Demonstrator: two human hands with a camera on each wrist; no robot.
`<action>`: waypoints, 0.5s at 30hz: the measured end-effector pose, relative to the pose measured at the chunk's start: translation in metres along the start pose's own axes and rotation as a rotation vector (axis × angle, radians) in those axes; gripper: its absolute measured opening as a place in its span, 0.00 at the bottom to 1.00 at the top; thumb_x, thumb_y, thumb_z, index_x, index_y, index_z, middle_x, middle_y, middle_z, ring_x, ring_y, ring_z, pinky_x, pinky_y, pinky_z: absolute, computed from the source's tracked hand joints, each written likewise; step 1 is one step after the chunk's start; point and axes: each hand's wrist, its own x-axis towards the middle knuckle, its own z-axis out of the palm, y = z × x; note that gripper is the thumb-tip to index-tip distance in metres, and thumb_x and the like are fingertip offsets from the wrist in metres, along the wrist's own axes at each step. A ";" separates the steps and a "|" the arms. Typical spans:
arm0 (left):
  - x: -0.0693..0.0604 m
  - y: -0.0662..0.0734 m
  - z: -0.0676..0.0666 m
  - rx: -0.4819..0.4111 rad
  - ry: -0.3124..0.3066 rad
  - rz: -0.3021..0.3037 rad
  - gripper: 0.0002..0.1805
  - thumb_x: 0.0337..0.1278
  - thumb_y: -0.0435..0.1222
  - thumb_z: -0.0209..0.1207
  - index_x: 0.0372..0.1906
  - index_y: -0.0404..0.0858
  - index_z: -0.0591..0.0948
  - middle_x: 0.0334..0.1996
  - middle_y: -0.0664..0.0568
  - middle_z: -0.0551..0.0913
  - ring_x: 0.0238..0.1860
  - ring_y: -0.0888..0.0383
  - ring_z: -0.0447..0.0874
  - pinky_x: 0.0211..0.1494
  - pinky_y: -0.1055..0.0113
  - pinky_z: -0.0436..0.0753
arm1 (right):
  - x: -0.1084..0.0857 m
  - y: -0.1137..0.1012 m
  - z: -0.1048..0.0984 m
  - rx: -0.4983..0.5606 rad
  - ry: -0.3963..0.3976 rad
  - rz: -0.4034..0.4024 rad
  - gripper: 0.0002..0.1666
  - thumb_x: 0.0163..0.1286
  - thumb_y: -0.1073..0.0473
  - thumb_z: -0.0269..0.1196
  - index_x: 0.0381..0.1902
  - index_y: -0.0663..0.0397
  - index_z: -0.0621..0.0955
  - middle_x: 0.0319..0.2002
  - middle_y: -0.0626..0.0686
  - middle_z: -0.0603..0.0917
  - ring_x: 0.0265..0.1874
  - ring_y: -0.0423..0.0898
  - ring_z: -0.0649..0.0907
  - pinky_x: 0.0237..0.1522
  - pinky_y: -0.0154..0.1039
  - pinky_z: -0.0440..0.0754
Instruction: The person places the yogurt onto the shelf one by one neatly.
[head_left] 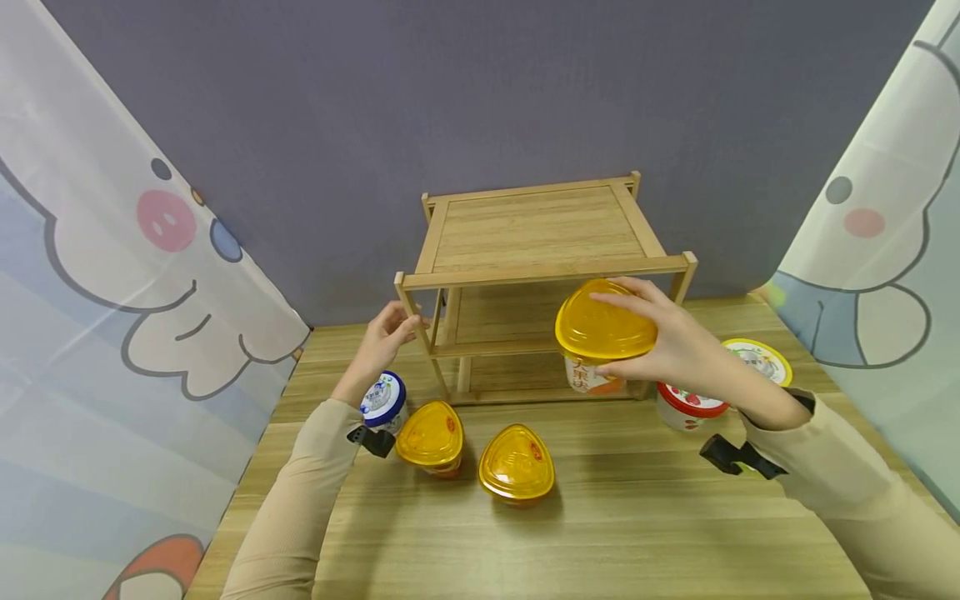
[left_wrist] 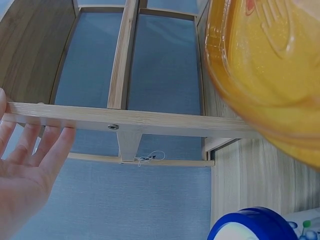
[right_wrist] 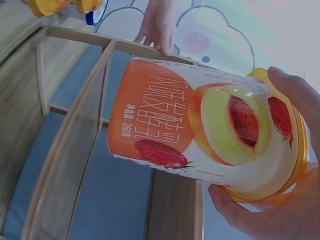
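Observation:
My right hand [head_left: 656, 333] grips a yogurt cup [right_wrist: 200, 125] by its yellow rounded-triangular lid [head_left: 603, 321], holding it up before the right front of a wooden shelf rack [head_left: 536, 229]. In the right wrist view the cup's peach and strawberry print shows. At the rack's left front post [head_left: 415, 312], my left hand [head_left: 386, 337] holds the wood between thumb and fingers; the thumb is partly cut off in the left wrist view. Two more yellow-lidded cups, a left one [head_left: 431, 435] and a middle one [head_left: 517, 462], stand on the table in front of the rack.
A blue-lidded tub [head_left: 384, 400] stands left of the rack, by my left wrist. On the right, a red-lidded tub [head_left: 690, 407] and a yellow-rimmed tub [head_left: 759, 360] sit partly behind my right arm. A grey-blue wall [head_left: 480, 92] stands behind the wooden table [head_left: 600, 542].

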 end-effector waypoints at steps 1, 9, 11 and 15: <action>0.000 0.000 0.000 -0.002 -0.002 0.002 0.11 0.63 0.33 0.46 0.46 0.29 0.66 0.43 0.35 0.75 0.44 0.60 0.75 0.56 0.50 0.68 | 0.002 -0.001 -0.001 0.007 -0.003 0.001 0.41 0.41 0.62 0.73 0.56 0.57 0.71 0.59 0.61 0.61 0.48 0.58 0.72 0.35 0.43 0.79; 0.005 -0.014 -0.004 -0.004 -0.014 0.029 0.10 0.63 0.35 0.46 0.46 0.34 0.68 0.44 0.36 0.76 0.45 0.60 0.75 0.55 0.50 0.68 | 0.017 -0.006 -0.006 0.016 -0.018 0.013 0.40 0.44 0.58 0.72 0.57 0.53 0.70 0.60 0.59 0.61 0.48 0.55 0.72 0.37 0.38 0.78; 0.007 -0.021 -0.005 -0.012 -0.011 0.026 0.10 0.63 0.36 0.47 0.46 0.35 0.68 0.43 0.38 0.76 0.45 0.61 0.75 0.55 0.51 0.69 | 0.021 -0.008 -0.007 0.027 -0.023 0.020 0.41 0.44 0.57 0.72 0.58 0.52 0.70 0.61 0.59 0.61 0.49 0.56 0.71 0.38 0.42 0.78; 0.009 -0.026 -0.006 -0.005 -0.004 0.029 0.13 0.62 0.39 0.48 0.46 0.35 0.68 0.41 0.44 0.77 0.44 0.62 0.75 0.55 0.52 0.70 | 0.029 -0.012 -0.009 0.054 -0.029 0.025 0.41 0.45 0.57 0.72 0.58 0.52 0.70 0.61 0.59 0.61 0.53 0.58 0.68 0.41 0.48 0.76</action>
